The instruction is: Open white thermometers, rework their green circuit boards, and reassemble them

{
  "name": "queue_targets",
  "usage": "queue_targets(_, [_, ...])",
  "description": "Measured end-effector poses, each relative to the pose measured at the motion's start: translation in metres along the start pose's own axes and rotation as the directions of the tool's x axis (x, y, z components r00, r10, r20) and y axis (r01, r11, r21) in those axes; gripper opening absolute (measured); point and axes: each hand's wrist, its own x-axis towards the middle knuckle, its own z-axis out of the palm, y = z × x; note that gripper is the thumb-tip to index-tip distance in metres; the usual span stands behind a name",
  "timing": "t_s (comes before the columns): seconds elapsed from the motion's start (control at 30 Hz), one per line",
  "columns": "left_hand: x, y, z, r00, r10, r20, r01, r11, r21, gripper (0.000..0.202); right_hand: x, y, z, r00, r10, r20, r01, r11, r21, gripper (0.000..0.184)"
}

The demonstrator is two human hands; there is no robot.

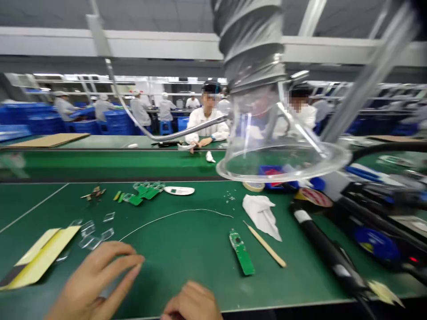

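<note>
My left hand (100, 280) is over the near left of the green bench, thumb and forefinger brought together in a pinch. Whatever may be between those fingertips is too small to make out. A thin pale wire (180, 212) curves across the bench, its left end running out of sight near this hand's knuckles. Clear plastic pieces (88, 231) lie just beyond the left hand. At the bottom edge, my right hand (193, 302) is curled closed, and its fingertips are hidden. To its right lie a green circuit board (242, 253) and a thin wooden stick (267, 246).
A clear extraction hood (280, 164) hangs over the bench. Small green boards (145, 192), a white casing (179, 190) and crumpled white tissue (262, 213) lie farther back. A black-handled tool (320, 240) stands right; yellow card (46, 255) lies left. A person (207, 120) sits opposite.
</note>
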Motion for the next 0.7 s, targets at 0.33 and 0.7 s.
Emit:
queue_targets(0.33, [0.044,0.084,0.1,0.722,-0.078,0.688,0.536,0.691,-0.484,0.032,0.004,0.036,-0.134,0.983,0.181,0.011,-0.12,0.697,-0.707,0.032])
queue_targets(0.7, [0.04,0.084,0.116,0.56,-0.324,0.762,0.757,-0.174,-0.63,0.06,0.019,0.048,-0.059,0.974,-0.135,0.182,0.196,0.903,-0.383,0.044])
